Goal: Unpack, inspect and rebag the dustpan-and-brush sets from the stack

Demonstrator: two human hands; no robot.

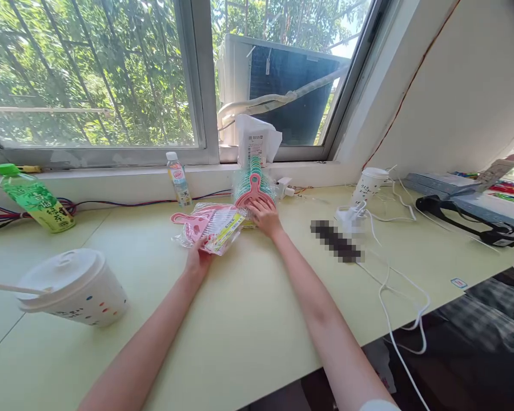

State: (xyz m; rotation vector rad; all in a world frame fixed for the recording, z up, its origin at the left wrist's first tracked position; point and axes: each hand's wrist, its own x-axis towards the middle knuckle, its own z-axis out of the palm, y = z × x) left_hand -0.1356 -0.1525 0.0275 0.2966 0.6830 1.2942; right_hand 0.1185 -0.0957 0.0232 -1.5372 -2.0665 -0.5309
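My left hand point(199, 257) holds a plastic-wrapped pink dustpan and brush set point(197, 224) by its lower edge. White bristles and a yellow label strip show through the wrap, and the pink handle points left. My right hand point(263, 216) lies with its fingers stretched over the front pink dustpan point(255, 185) of a nested row. Behind that front piece, several green ones point(256, 164) stand in line toward the window, wrapped in clear plastic. At the far end of the row is a white bag with a printed label point(257, 145).
To the left are a large lidded paper cup point(75, 291), a tilted green bottle point(38, 200) and a small bottle point(179, 180). On the right lie a pixelated dark object point(336, 241), white cables point(383, 285), another cup point(368, 185) and a black headset-like strap point(466, 222).
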